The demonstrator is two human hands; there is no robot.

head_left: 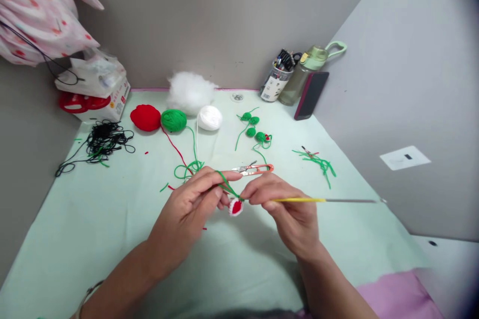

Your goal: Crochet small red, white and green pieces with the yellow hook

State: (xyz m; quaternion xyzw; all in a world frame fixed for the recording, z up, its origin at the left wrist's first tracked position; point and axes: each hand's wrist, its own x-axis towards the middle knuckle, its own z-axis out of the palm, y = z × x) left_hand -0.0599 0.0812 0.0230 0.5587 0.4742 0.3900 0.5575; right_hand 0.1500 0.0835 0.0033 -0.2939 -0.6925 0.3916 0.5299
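Craft desk [97, 224] with yarn balls [173, 120], crochet hook [303, 200]

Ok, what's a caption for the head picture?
Green yarn on left fingers, yellow hook in right fingers, red-and-white piece between.

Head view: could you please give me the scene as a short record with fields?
Left grip: green strand over the fingers
Right grip: yellow-handled tool, metal shaft pointing right
Between hands: red-and-white piece
Just beyond hands: orange-handled snips
Yarn, left to right: red ball, green ball, white ball
Behind yarn: white fluffy stuffing
Far left: tangled black cord
Back right: pen holder, bottle, tilted phone
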